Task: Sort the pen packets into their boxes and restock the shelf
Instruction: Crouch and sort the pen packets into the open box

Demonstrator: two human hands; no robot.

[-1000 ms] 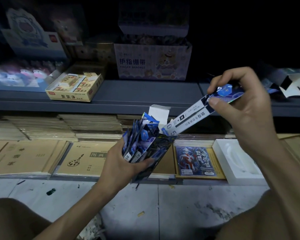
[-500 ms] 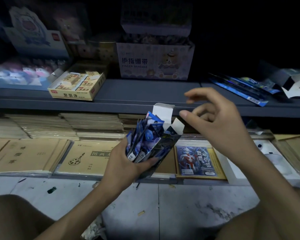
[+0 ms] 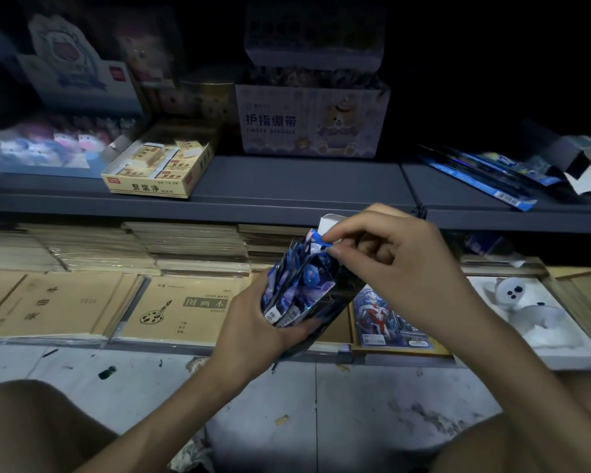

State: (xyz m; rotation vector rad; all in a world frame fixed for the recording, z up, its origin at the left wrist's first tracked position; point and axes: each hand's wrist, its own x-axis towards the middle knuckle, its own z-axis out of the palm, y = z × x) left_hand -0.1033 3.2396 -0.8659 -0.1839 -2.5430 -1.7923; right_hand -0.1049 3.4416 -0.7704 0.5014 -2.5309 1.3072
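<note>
Several pen packets (image 3: 485,175) lay unsorted on the shelf (image 3: 287,186) as the left hand (image 3: 253,322) gripped a crowded box (image 3: 345,290) and the right hand (image 3: 400,264) pinched one packet (image 3: 316,238) at its mouth.

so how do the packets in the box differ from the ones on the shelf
The boxed packets stand on end, bunched; the shelf packets lie flat, fanned out. The left hand holds the boxed packets, the right hand pinches one; the shelf packets lie untouched. Both are blue.
</note>
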